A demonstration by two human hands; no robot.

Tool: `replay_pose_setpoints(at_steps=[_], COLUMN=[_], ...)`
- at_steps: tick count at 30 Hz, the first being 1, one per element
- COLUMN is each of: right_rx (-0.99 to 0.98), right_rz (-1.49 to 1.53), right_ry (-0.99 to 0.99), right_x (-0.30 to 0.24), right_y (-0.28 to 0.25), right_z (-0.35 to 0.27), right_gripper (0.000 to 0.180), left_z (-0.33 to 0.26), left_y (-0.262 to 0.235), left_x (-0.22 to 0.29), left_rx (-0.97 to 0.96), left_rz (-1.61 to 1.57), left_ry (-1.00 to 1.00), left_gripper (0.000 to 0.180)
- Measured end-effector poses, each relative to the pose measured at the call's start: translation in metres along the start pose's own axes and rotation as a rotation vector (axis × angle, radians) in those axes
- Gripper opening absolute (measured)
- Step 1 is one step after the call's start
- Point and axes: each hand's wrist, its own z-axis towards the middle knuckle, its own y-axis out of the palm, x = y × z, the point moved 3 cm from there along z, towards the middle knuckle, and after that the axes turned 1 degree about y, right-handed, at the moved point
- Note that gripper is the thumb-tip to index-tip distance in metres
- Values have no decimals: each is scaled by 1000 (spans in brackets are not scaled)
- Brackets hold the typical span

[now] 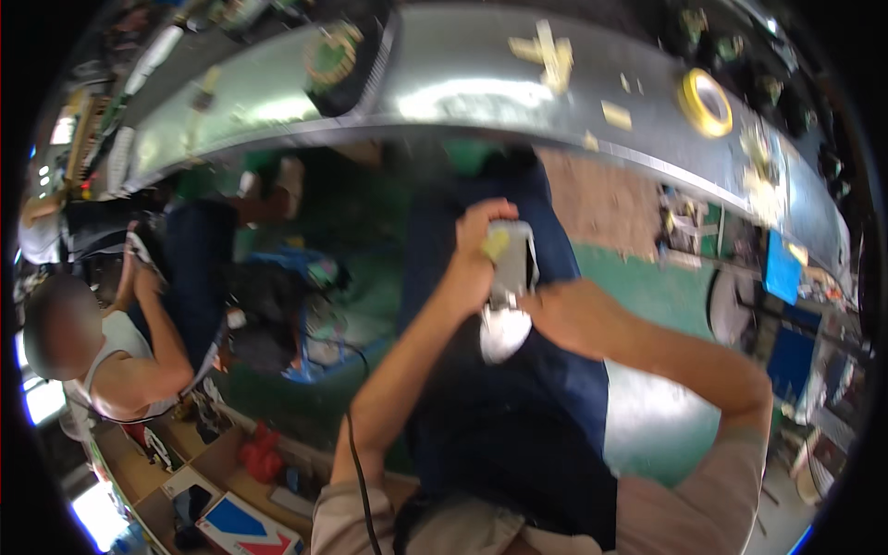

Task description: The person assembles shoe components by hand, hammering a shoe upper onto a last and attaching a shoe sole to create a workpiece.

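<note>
My left hand [472,254] grips a small grey, boxy metal part [513,264] with a yellow tab at its top left, held over my dark blue lap. My right hand [560,314] comes in from the right and touches the lower edge of the same part, where a white piece [504,335] hangs below it. Both forearms rise from the lower edge of the view. The picture is blurred, so the finger positions of my right hand are unclear.
A long shiny metal workbench [462,92] curves across the top, with yellow tape scraps and a yellow tape roll [706,100] on it. Another person in a white sleeveless top [120,370] sits at the left. Green floor [647,287] lies below. Cluttered boxes sit at lower left.
</note>
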Motion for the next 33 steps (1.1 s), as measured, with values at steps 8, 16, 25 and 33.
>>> replay_pose_setpoints(at_steps=[8, 16, 25, 33], right_rx=[-52, -90, 32, -11], right_rz=[163, 159, 334, 845], right_ry=[197, 70, 379, 313], right_x=[10, -15, -42, -2], right_y=[13, 8, 66, 57], right_z=[-35, -22, -17, -32], right_gripper=[14, 15, 25, 29], left_z=[-118, -141, -143, -137], left_y=[31, 27, 35, 41], left_x=[-52, -30, -36, -49], left_rx=[94, 99, 110, 159], left_rz=[-730, -979, -1188, -767], left_ry=[-541, -842, -648, -437], left_gripper=[50, 48, 56, 49])
